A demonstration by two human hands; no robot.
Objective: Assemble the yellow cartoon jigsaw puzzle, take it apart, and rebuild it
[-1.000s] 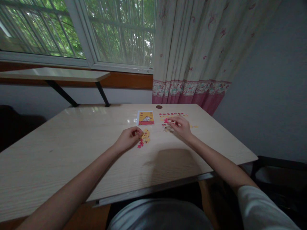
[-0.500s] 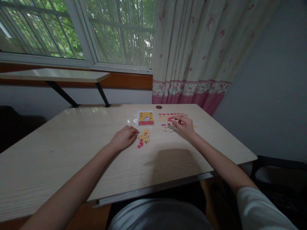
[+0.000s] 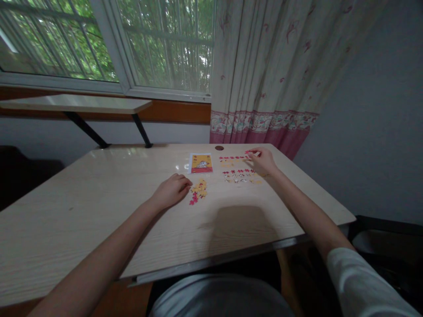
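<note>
My left hand point(image 3: 172, 190) rests on the wooden table point(image 3: 99, 198) with its fingers curled loosely, just left of a small cluster of yellow and red puzzle pieces point(image 3: 197, 191). My right hand point(image 3: 263, 161) reaches to the far right end of a row of red puzzle pieces point(image 3: 233, 157), fingers pinched on a small piece. Closer to me lies a second row of red, white and yellow pieces point(image 3: 240, 176). A small reference picture card point(image 3: 201, 163), yellow and red, lies between the hands at the back.
A round cable hole point(image 3: 219, 148) sits near the table's far edge. A floral curtain point(image 3: 264, 79) hangs behind on the right, a window point(image 3: 132, 44) and a narrow shelf point(image 3: 76, 103) on the left. The near table edge has a metal trim.
My right hand moved from the loose pieces back and right to the end of the far red row. My left hand drew back slightly from the yellow cluster and lies still.
</note>
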